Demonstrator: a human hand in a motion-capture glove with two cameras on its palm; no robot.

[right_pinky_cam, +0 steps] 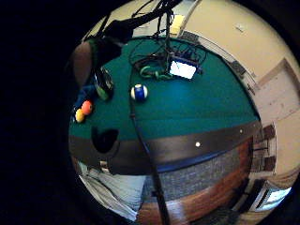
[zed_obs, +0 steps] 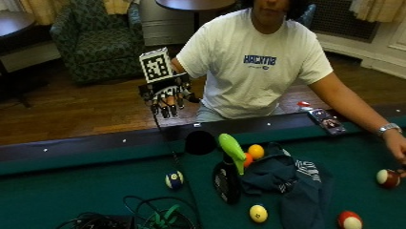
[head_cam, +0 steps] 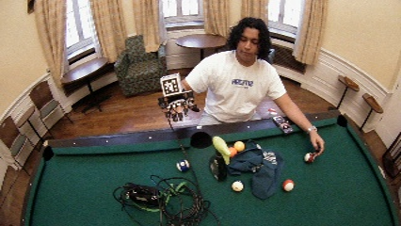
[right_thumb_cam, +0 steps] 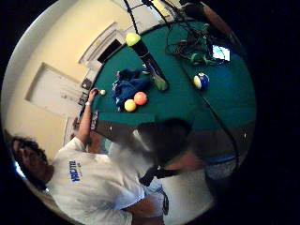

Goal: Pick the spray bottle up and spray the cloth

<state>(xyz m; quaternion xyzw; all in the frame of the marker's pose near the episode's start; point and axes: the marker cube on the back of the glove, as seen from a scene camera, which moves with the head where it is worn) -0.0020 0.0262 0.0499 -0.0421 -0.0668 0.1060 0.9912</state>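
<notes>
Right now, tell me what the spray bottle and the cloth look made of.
Spray bottle: probably plastic, with a glossy lime-green trigger head on a dark smooth body that catches light. Cloth: soft woven fabric, matte dark blue, crumpled in folds on the felt.

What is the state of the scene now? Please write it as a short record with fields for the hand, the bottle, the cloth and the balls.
right hand: gloved, raised above the table rail, fingers hanging relaxed, holding nothing
spray bottle: black with a green top, standing on the green table, untouched
cloth: dark blue, crumpled beside the bottle
balls: orange ball and yellow ball near the cloth, blue striped ball apart
other hand: bare, near a red ball
</notes>
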